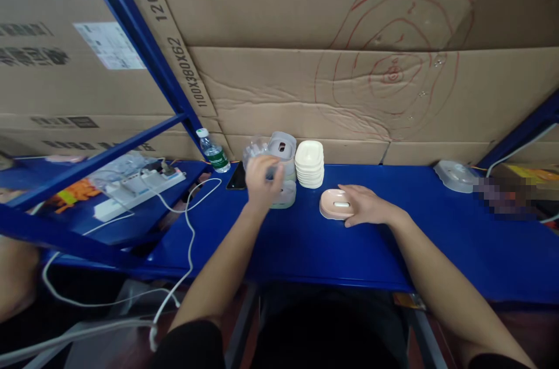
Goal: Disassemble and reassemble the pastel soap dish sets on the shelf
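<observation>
My right hand (369, 205) grips the right end of a pink oval plastic dish (334, 199) with a slot in its middle, thumb in front and fingers behind. The dish is at the table surface. My left hand (262, 183), slightly blurred, is over the left side of a group of grey and pale green dishes (283, 193). Its thumb and fingers are apart, and I see nothing held between them. Behind it stands a grey dish (282, 145) with a dark slot, beside clear plastic pieces (254, 148) partly hidden by the hand. A stack of cream dishes (310, 162) stands between my hands.
A water bottle (213, 152) and a dark phone (236, 177) are at the left on the blue table (323, 252). White cables (191, 229) run from a power strip (140, 191). A translucent container (456, 176) sits far right. A blue frame post (135, 37) rises at left before cardboard (271, 78).
</observation>
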A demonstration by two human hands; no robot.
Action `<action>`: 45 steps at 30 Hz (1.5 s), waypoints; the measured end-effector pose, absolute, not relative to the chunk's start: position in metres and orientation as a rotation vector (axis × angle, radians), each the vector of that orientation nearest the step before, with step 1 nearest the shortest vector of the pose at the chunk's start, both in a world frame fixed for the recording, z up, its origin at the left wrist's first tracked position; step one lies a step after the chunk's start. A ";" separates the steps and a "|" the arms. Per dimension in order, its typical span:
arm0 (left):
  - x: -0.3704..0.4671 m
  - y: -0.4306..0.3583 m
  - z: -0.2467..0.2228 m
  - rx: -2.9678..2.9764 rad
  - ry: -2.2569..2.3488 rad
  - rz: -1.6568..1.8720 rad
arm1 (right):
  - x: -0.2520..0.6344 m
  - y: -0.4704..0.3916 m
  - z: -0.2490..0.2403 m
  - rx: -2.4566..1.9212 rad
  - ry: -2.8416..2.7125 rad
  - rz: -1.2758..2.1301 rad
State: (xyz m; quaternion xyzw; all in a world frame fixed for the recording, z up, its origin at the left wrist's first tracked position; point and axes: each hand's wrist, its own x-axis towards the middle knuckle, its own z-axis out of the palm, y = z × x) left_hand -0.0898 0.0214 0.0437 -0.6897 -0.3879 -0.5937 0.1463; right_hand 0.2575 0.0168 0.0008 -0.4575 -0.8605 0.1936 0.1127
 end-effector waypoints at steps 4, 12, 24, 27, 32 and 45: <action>-0.043 0.002 0.021 -2.567 -0.918 -1.304 | 0.255 0.019 -0.005 -1.338 -2.454 0.609; -0.021 -0.006 -0.005 -2.822 -1.248 -0.993 | 0.255 0.014 0.003 -1.175 -2.272 0.751; -0.015 -0.016 -0.009 -2.814 -1.468 -0.953 | 0.259 0.016 0.009 -1.081 -1.976 1.098; -0.019 -0.012 -0.007 -2.809 -1.328 -1.004 | 0.258 0.014 0.017 -1.041 -1.929 1.115; -0.035 -0.004 0.007 -2.617 -1.039 -1.217 | 0.245 0.003 0.026 -0.809 -1.701 1.297; -0.058 -0.021 0.034 -2.708 -0.731 -1.018 | 0.195 -0.028 0.021 -0.786 -1.377 1.798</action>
